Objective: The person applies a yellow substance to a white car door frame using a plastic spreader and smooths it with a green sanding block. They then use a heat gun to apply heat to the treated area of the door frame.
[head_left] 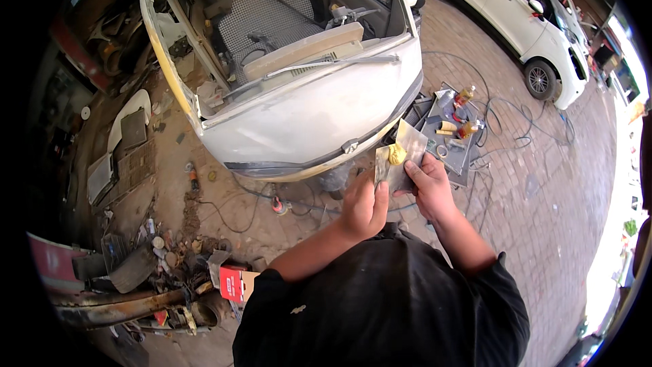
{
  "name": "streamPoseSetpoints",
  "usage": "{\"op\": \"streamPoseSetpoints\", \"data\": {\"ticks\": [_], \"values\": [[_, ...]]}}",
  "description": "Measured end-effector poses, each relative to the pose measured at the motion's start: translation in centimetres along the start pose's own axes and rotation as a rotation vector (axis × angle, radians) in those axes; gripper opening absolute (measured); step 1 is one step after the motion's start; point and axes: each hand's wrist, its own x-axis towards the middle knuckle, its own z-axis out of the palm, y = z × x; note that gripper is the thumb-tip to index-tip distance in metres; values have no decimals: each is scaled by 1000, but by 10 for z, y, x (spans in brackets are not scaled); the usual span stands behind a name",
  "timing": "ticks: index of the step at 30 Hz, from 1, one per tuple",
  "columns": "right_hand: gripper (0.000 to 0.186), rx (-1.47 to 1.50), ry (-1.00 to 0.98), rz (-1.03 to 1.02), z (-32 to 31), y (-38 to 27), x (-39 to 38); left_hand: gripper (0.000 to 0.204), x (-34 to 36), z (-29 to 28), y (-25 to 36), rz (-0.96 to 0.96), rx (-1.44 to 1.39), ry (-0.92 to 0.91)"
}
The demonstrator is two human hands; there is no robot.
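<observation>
Both of my hands are held in front of my chest. My right hand [432, 187] grips a flat metal spreader plate [411, 141], its thumb pressed on the face. A lump of yellow putty [396, 155] sits against the metal. My left hand [361, 205] is closed on a second, narrower metal spreader [382, 166], held beside the putty. The two blades overlap in this view, so I cannot tell which one carries the lump. Beyond my hands is the white front panel [299, 122] of a stripped van, with a dull, patchy surface.
A low tool stand [435, 137] holding bottles and a tape roll is just past my right hand. Hoses [526, 122] trail over the brick floor. A grinder [278, 205] and another power tool [193, 177] lie left. Scrap parts [170, 265] pile near a red box [233, 284]. A white car [509, 17] stands far right.
</observation>
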Motion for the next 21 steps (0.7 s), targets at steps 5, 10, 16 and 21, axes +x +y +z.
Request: {"op": "streamPoseSetpoints", "data": {"ticks": [5,10,16,21], "values": [[24,43,-16,50,-21,-2,7,9,10,21,1,-41,41,-49],[25,125,-38,108,-64,-3,23,16,11,47,-20,-113,112,-222],[31,442,3,-16,-152,-12,67,23,42,75,-67,-726,-265,-332],[35,659,-39,-45,-239,-18,111,29,64,174,-124,-884,-982,244]]}}
